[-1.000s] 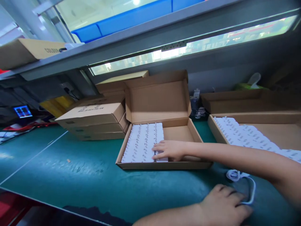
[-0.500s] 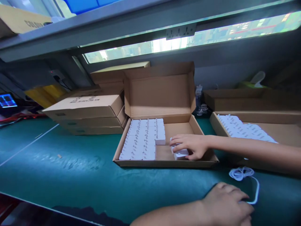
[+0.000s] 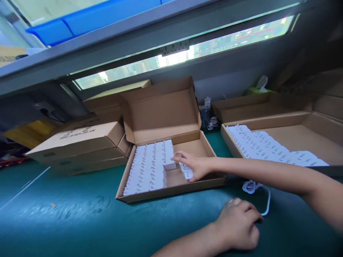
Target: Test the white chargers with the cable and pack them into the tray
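Note:
An open cardboard box lies on the green mat, its left part packed with rows of small white plug adapters. My right hand reaches into the box and grips a white adapter beside the packed rows, forefinger pointing at them. My left hand rests curled on the mat near the front edge, touching a white coiled cable; whether it grips anything is unclear.
A second open box with white adapters stands at the right. Stacked shut cartons sit at the left. A grey shelf with blue bins runs overhead. The green mat stretches to the left.
My right hand lifted off the packed rows, moved right inside the box and picked up a white adapter, then brought it back toward the rows. My left hand stayed on the mat.

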Demonstrator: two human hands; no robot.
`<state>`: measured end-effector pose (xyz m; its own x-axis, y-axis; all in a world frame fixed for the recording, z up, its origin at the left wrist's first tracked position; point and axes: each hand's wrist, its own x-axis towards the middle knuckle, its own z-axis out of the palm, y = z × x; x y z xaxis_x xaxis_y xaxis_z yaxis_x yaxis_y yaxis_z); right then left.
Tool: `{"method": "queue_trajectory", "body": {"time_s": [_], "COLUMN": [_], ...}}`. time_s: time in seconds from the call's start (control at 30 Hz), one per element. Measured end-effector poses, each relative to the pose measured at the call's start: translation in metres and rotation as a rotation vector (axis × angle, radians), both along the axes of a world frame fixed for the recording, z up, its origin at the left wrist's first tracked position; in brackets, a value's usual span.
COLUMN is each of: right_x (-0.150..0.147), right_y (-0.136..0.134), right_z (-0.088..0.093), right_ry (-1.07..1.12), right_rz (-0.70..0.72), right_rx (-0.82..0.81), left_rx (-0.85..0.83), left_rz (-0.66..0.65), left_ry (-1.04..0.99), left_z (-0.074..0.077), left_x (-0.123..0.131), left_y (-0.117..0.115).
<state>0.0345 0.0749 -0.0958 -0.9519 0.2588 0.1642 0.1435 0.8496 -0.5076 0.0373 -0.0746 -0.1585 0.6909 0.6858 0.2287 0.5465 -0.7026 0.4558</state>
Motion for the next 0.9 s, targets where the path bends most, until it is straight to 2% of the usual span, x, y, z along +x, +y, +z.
{"method": "queue_trajectory", "body": {"time_s": [0.2, 0.33, 0.4, 0.5, 0.6, 0.67, 0.73, 0.83, 0.9], "right_x": [-0.007, 0.004, 0.024, 0.072, 0.131, 0.17, 0.204, 0.243, 0.261], "right_y": [-0.001, -0.001, -0.004, -0.021, -0.052, -0.073, -0.092, -0.112, -0.12], "right_z": [0.001, 0.011, 0.024, 0.047, 0.058, 0.052, 0.034, -0.004, -0.029], "right_ry": [-0.111, 0.014, 0.184, 0.403, 0.429, 0.396, 0.346, 0.281, 0.238], "right_rz": [-0.044, -0.096, -0.163, -0.242, -0.317, -0.366, -0.421, -0.543, -0.602], "right_rx": [0.019, 0.04, 0.029, -0.057, -0.173, -0.233, -0.278, -0.285, -0.26], "left_rx": [-0.082, -0.18, -0.208, -0.271, -0.487, -0.675, -0.799, -0.848, -0.856], "left_rz": [0.028, 0.147, 0.196, 0.246, 0.311, 0.401, 0.504, 0.585, 0.611], "left_ry": [-0.084, -0.187, -0.229, -0.342, -0.536, -0.736, -0.907, -1.029, -1.134], "left_z": [0.007, 0.01, 0.01, 0.01, 0.01, 0.01, 0.012, 0.02, 0.031], "left_x": [-0.002, -0.001, 0.0, 0.001, 0.001, -0.001, -0.002, -0.004, -0.005], "left_y": [0.0, 0.001, 0.002, 0.003, 0.006, 0.009, 0.014, 0.02, 0.025]}}
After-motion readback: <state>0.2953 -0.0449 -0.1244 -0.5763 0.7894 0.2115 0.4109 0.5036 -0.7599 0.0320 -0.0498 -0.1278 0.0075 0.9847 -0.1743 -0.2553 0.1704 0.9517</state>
